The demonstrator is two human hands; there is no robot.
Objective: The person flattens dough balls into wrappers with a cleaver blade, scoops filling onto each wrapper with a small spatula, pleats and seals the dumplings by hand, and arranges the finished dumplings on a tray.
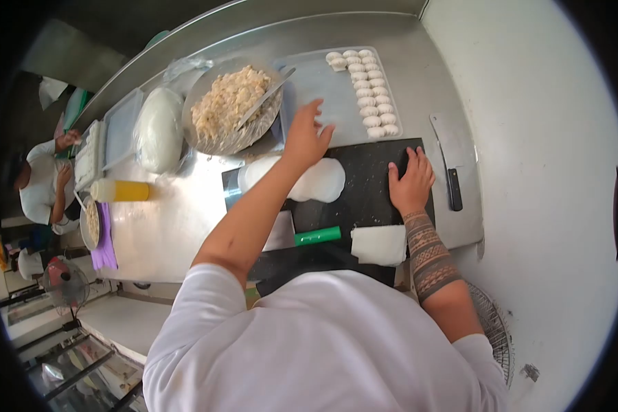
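Observation:
My left hand [307,136] reaches forward over the near left part of a plastic tray [323,86], its fingers apart and holding nothing. Rows of small pleated white dumplings [371,93] line the tray's right side. Below that hand, flat white dough rounds [323,182] lie on a black board [374,172], partly covered by my forearm. On the board's right edge rests my right hand [412,184], fingers stretched out, nothing in its grasp. Nearer my body are a cleaver with a green handle [317,235] and a folded white cloth [379,245].
Left of the tray stands a bowl of chunky filling [226,103] with a metal spatula [264,99] in it. Plastic-covered white dough [159,130] and a yellow squeeze bottle [120,191] are further left. A black-handled knife [453,185] lies near the right wall. Another person [44,182] works at far left.

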